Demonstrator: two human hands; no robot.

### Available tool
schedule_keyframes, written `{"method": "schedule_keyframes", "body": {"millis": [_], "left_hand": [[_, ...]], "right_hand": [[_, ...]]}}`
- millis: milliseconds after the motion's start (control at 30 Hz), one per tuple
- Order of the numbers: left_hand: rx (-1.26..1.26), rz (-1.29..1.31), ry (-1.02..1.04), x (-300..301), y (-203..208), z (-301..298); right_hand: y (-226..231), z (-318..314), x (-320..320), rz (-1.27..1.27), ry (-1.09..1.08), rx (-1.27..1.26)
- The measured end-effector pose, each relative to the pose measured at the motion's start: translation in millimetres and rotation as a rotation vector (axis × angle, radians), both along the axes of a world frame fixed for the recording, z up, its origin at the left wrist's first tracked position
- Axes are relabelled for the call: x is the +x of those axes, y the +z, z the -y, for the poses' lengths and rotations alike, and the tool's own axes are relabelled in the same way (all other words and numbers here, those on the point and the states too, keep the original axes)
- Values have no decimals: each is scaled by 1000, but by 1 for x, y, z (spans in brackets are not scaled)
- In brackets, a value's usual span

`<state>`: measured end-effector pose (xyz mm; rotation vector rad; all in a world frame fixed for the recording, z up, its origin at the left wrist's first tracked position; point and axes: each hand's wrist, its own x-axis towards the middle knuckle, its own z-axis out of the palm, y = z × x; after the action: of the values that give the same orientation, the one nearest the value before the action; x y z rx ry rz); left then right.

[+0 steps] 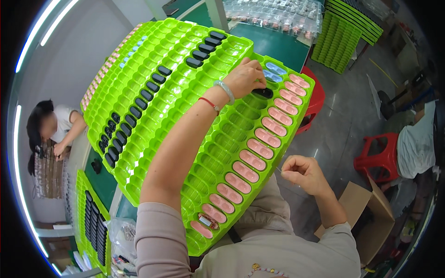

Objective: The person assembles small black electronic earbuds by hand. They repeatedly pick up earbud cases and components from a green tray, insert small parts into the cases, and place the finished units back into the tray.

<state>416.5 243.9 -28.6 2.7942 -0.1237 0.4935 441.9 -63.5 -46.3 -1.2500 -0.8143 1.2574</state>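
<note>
A bright green tray [214, 163] with rows of rounded pockets lies in front of me. My left hand [245, 79] reaches across it, fingers closed on a glossy black oval piece [264, 93] in a pocket near the far end. Just beyond are two light-blue oval pieces [275, 68]. Pink oval shells [252, 159] fill a row along the tray's right side. Among the nearest ones, a small part with a silver block [207, 221] shows. Beside the tray's right edge, my right hand [303, 174] is curled in a pinch; what it holds, if anything, is too small to name.
Larger green trays [139, 99] with black pieces spread to the left. A person [51, 125] works at the far left. Red stools [378, 157] stand right, with an open cardboard box [366, 217] near my right elbow. Clear plastic trays [276, 16] sit at the back.
</note>
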Motion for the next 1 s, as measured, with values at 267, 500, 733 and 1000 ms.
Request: {"method": "schedule_keyframes", "body": {"millis": [267,500,733,1000], "left_hand": [[-1017,-357,158,-183,71,97],[-2140,-125,605,-347,41,217],[-2088,438,770,-406,20,284],[-2445,824,444,-435,-18,308]], "right_hand": [[33,-21,-32,-13,155,142],[39,-57,-123,-239,767,-16],[41,-84,-208,-103,1159,-281],[51,-87,-253,-22,1250,-417]]}}
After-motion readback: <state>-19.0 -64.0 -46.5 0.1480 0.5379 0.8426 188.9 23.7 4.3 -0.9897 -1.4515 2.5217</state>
